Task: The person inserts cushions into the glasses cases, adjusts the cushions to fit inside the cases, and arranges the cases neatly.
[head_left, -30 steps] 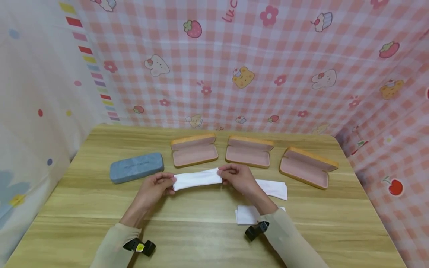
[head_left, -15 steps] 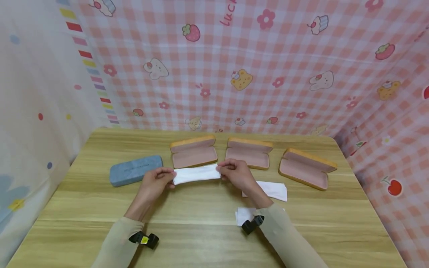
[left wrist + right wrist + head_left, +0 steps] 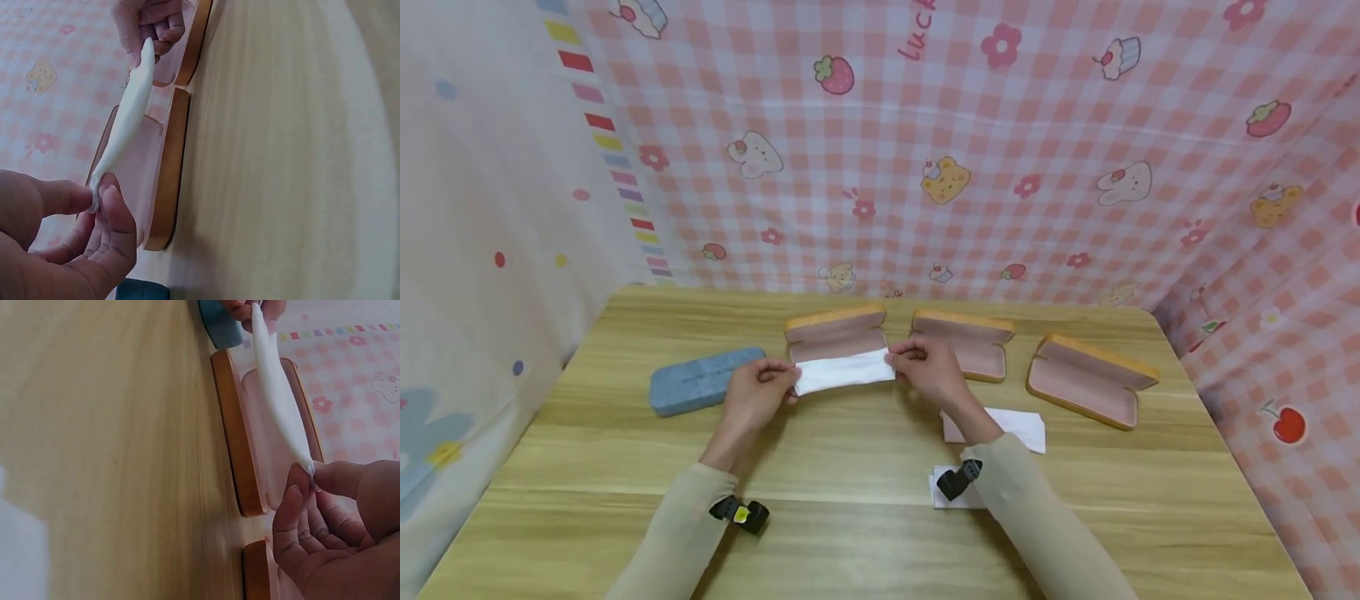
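While both hands are keeping a white folded cloth point(image 3: 845, 372) stretched left to right, the head view is showing it hanging above the wooden table point(image 3: 850, 537), partly blocking the leftmost open case point(image 3: 837, 340) from sight. The left hand point(image 3: 758, 393) is pinching the left end and the right hand point(image 3: 931, 371) is pinching the right end, fingers and thumbs clamped on the fabric. A closed blue case point(image 3: 696, 385) is sitting off to the left, partly behind the left hand, while the middle case point(image 3: 976, 354) and the right case point(image 3: 1086, 383) are standing open toward the far side, pink linings showing. Two more white cloths, a farther one point(image 3: 1024, 430) and a nearer one point(image 3: 955, 503), are lying to the right, partly under the line of the right arm. Over in the left wrist view, the left thumb and fingers are squeezing the cloth's end, and the cloth is showing almost edge-on; I can't tell if it's touching the case behind. As for the right wrist view, the right thumb and fingertips are nipping their end the same way, and a blurry white patch is poking in at the edge.
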Available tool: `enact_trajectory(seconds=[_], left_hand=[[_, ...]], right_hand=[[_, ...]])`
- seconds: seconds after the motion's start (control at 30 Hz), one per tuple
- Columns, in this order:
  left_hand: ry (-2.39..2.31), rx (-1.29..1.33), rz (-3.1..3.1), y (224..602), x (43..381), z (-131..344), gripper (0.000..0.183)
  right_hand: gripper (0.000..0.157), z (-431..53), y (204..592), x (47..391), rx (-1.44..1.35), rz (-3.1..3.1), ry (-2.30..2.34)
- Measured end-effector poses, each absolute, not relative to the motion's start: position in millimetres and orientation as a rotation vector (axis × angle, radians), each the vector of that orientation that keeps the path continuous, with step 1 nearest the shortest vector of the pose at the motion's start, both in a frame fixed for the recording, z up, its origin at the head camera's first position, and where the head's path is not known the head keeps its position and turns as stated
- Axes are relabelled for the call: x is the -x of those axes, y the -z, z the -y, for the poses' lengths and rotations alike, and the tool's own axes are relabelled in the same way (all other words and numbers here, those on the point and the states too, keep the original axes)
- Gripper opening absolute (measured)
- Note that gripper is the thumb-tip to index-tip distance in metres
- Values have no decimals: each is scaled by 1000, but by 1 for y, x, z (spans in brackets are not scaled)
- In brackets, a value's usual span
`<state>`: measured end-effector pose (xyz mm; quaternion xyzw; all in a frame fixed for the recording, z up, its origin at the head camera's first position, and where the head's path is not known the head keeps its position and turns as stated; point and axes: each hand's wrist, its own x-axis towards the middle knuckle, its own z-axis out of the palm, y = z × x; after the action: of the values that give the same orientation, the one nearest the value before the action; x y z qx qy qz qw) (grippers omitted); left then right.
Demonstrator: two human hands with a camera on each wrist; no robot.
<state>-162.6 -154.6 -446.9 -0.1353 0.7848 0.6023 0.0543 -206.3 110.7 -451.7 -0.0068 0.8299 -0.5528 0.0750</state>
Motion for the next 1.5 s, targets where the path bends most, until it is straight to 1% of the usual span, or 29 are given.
enact_trajectory(seconds=[0.27, 0.53, 0.73, 1.03, 1.3, 1.5], left_hand=[[-1803, 428, -2467, 442, 173, 153, 21], [-1800, 439, -2510, 439, 183, 153, 19], [-1763, 423, -2557, 439, 185, 154, 18], [-1730, 423, -2661, 441, 194, 154, 15], [-1709, 388, -2713, 444, 199, 150, 13], [-1643, 297, -2785, 447, 204, 146, 11]], right_hand=[[17, -105, 449, 216, 66, -2573, 1611], [14, -99, 449, 224, 107, -2634, 1581], [13, -90, 447, 229, 194, -2761, 1485], [9, -81, 450, 237, 249, -2898, 1390], [8, -75, 454, 243, 232, -2960, 1313], [8, -73, 460, 247, 178, -3015, 1185]])
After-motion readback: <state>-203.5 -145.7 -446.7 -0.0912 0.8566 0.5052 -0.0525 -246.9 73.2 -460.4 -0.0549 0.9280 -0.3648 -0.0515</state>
